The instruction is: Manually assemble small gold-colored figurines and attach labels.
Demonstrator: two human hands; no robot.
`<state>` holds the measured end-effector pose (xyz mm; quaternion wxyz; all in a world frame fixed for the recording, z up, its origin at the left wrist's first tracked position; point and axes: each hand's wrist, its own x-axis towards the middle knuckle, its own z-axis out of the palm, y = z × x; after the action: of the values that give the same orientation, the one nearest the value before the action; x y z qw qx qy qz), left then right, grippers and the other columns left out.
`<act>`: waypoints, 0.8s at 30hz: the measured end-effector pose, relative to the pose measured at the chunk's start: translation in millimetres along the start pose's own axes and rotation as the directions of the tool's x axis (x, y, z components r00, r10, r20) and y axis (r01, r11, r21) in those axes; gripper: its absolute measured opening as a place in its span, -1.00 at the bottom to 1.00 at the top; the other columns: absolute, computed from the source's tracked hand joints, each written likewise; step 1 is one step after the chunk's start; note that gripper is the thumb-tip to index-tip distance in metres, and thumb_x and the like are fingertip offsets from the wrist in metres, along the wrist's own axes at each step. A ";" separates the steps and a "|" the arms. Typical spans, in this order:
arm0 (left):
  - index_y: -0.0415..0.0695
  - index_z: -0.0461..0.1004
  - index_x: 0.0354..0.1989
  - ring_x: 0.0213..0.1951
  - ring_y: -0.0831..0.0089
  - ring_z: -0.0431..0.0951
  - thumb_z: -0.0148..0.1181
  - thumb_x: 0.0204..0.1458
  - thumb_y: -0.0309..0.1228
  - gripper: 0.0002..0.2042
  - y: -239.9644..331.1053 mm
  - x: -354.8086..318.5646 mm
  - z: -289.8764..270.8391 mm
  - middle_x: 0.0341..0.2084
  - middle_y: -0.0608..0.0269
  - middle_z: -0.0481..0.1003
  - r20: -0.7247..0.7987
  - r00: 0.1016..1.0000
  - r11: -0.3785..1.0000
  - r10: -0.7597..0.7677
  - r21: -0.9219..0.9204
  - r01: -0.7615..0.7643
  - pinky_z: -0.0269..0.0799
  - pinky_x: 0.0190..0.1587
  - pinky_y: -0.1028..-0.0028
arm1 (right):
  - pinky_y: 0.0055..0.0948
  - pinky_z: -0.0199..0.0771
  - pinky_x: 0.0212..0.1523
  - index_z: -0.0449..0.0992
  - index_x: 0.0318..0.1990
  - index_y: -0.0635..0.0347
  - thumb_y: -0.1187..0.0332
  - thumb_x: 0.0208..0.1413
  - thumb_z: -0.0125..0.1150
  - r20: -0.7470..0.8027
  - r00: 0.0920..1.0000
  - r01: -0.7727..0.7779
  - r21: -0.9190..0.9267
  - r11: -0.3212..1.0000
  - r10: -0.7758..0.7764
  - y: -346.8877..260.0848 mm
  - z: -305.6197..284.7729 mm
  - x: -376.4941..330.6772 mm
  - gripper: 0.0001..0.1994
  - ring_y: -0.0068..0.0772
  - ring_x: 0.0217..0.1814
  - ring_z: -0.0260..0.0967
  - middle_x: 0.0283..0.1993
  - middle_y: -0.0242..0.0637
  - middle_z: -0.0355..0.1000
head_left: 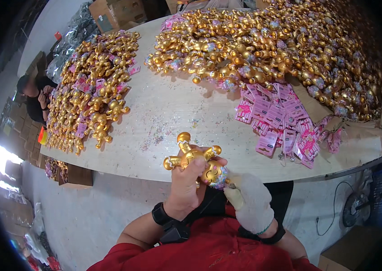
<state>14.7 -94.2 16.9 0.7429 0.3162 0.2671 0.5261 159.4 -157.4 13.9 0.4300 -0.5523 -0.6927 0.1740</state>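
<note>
Low centre of the frame: the bare left hand [190, 183] is clenched around a gold figurine [197, 162], and the gloved right hand [250, 202] pinches near its glittery head. It looks rigid, light and glossy-slick; the torso seems the surest grip.

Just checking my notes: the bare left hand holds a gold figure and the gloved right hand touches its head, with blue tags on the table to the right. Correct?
Not quite: the tags are pink, not blue, as the head view shows. The rest holds: left hand, figure, gloved right hand.
</note>
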 end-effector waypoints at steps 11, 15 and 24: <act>-0.13 0.22 -0.11 -0.15 0.12 0.50 0.10 0.03 -0.40 -0.72 2.9 -1.6 2.7 -0.19 0.03 0.39 0.069 0.997 0.997 0.034 -0.077 -0.028 0.48 -0.14 0.22 | -0.26 0.28 -0.46 0.45 -0.25 0.25 0.50 -0.11 0.20 -0.004 0.998 0.064 -0.115 0.991 -0.064 -1.1 -7.8 0.2 -0.79 -0.08 -0.45 0.29 -0.47 -0.15 0.32; -0.13 0.23 -0.13 -0.16 0.13 0.50 0.16 -0.01 -0.39 -0.69 1.6 0.4 3.1 -0.19 0.04 0.38 0.093 0.995 0.998 0.043 -0.057 -0.038 0.48 -0.14 0.22 | -0.25 0.27 -0.46 0.45 -0.22 0.24 0.50 -0.11 0.19 0.006 0.998 0.058 -0.115 0.992 -0.058 -0.7 -7.7 0.7 -0.77 -0.09 -0.45 0.28 -0.48 -0.16 0.31; -0.13 0.23 -0.14 -0.15 0.14 0.50 0.16 0.00 -0.38 -0.70 0.2 0.8 1.8 -0.19 0.07 0.38 0.086 0.996 0.997 0.038 -0.072 -0.032 0.48 -0.15 0.20 | -0.24 0.27 -0.45 0.46 -0.21 0.22 0.47 -0.10 0.20 0.062 0.998 0.038 -0.148 0.988 -0.029 0.4 -9.5 2.1 -0.76 -0.08 -0.45 0.28 -0.48 -0.17 0.31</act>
<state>16.1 -93.8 18.2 0.7554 0.3171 0.2098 0.5337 167.0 -157.6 19.8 0.3695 -0.5656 -0.7255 0.1311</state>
